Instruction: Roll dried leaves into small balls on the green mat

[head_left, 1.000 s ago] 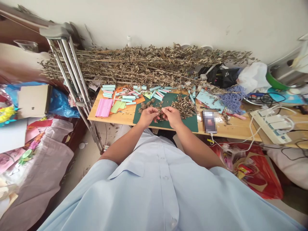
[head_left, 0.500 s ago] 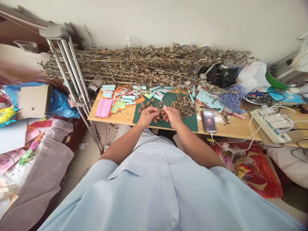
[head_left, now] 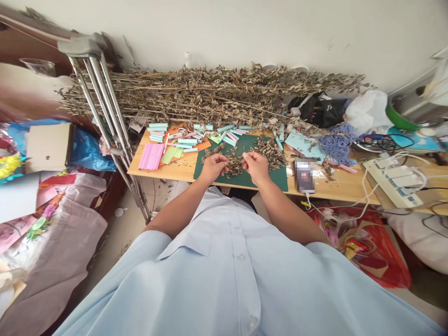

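Note:
My left hand (head_left: 212, 168) is closed over the left part of a dark green mat (head_left: 280, 178), fingertips pinched together. Whatever lies between its fingers is too small to make out. Over the mat's right part, my right hand (head_left: 256, 167) is closed too, thumb against fingers, its contents unclear. Crumbled dry leaves (head_left: 235, 165) lie on the mat between the hands. A larger heap of dry leaves (head_left: 276, 156) is just beyond and right of my right hand. Small brownish clumps (head_left: 209, 151) sit beyond my left hand.
Long dried stalks (head_left: 210, 93) stretch along the wall. Blue and pink paper rolls (head_left: 185, 141) and a pink sheet (head_left: 151, 156) lie left. A phone (head_left: 304, 176), purple cord (head_left: 336, 143) and power strip (head_left: 395, 179) are right. Metal crutches (head_left: 105, 102) stand at the left.
My hands have moved apart; my right hand has shifted to the right and my left hand slightly left. More of the crumbled leaves between them now shows.

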Action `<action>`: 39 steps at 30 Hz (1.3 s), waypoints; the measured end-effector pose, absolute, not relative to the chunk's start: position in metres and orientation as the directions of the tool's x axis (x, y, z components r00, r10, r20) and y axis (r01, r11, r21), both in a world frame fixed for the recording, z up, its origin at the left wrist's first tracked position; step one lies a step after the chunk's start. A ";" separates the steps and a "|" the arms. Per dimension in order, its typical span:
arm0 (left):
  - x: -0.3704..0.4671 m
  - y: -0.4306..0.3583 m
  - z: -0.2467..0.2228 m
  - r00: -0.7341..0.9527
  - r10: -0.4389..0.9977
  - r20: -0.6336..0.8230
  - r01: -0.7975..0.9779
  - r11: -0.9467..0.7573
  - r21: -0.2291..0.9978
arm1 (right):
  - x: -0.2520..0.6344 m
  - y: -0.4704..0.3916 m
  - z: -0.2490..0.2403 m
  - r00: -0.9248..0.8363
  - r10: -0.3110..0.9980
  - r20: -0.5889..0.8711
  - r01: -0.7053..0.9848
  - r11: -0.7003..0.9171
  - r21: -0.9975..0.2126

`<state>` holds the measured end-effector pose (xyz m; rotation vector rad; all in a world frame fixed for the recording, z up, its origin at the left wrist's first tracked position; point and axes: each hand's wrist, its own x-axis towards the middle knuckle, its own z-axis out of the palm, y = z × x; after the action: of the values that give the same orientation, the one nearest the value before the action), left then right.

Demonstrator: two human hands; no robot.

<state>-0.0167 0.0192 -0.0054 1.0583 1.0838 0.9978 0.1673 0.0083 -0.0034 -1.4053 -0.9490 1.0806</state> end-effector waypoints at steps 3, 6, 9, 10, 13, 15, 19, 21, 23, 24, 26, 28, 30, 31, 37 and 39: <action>-0.019 0.026 -0.005 0.145 0.982 -0.124 0.114 0.108 0.988 | 0.167 0.006 -0.001 0.256 0.960 -0.112 -0.009 -0.114 -0.993; -0.020 0.033 -0.002 0.208 0.978 0.000 0.342 -0.073 0.937 | 0.165 0.003 0.002 0.245 0.962 -0.123 -0.020 -0.122 -0.992; -0.022 0.035 0.002 0.330 0.934 0.137 0.464 -0.287 0.838 | 0.165 0.002 0.005 0.247 0.961 -0.120 -0.039 -0.114 -0.993; -0.022 0.035 0.004 0.339 0.926 0.163 0.484 -0.321 0.814 | 0.165 0.001 0.006 0.250 0.961 -0.118 -0.044 -0.111 -0.993; -0.021 0.031 0.009 0.252 0.949 0.190 0.499 -0.296 0.815 | 0.166 -0.001 0.009 0.247 0.962 -0.117 -0.047 -0.109 -0.993; -0.019 0.027 0.012 0.223 0.960 0.171 0.444 -0.256 0.859 | 0.165 -0.003 0.011 0.220 0.969 -0.116 -0.028 -0.113 -0.993; -0.012 0.019 0.020 0.370 0.927 0.060 0.240 -0.158 0.958 | 0.161 -0.007 0.013 0.144 0.987 -0.074 0.008 -0.076 -0.997; -0.011 0.015 0.023 0.397 0.917 0.024 0.194 -0.110 0.975 | 0.159 -0.008 0.014 0.111 0.993 -0.048 0.026 -0.051 -0.998; -0.011 0.012 0.025 0.392 0.920 -0.001 0.182 -0.077 0.980 | 0.158 -0.008 0.014 0.095 0.995 -0.039 0.049 -0.044 -0.998; -0.011 0.011 0.025 0.392 0.920 -0.012 0.177 -0.063 0.982 | 0.158 -0.009 0.014 0.096 0.994 -0.044 0.056 -0.049 -0.997; -0.011 0.010 0.023 0.407 0.913 -0.031 0.155 -0.035 0.987 | 0.157 -0.009 0.014 0.108 0.992 -0.065 0.050 -0.071 -0.996; -0.011 0.010 0.019 0.415 0.909 -0.041 0.119 -0.010 0.993 | 0.157 -0.009 0.014 0.129 0.987 -0.095 0.024 -0.099 -0.995; -0.010 0.010 0.015 0.412 0.910 -0.051 0.088 0.016 0.996 | 0.155 -0.009 0.014 0.143 0.982 -0.123 -0.024 -0.121 -0.992; -0.010 0.010 0.013 0.408 0.911 -0.057 0.077 0.028 0.997 | 0.155 -0.010 0.013 0.142 0.981 -0.129 -0.048 -0.123 -0.991; -0.008 0.011 0.009 0.392 0.916 -0.081 0.058 0.063 0.996 | 0.152 -0.011 0.008 0.133 0.986 -0.097 -0.129 -0.080 -0.988; -0.008 0.011 0.008 0.400 0.914 -0.076 0.073 0.051 0.996 | 0.152 -0.011 0.006 0.137 0.987 -0.085 -0.126 -0.068 -0.990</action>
<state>-0.0079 0.0110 0.0078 1.3732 0.9713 0.8245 0.1516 -0.0109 0.0059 -1.2388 -0.9783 1.2131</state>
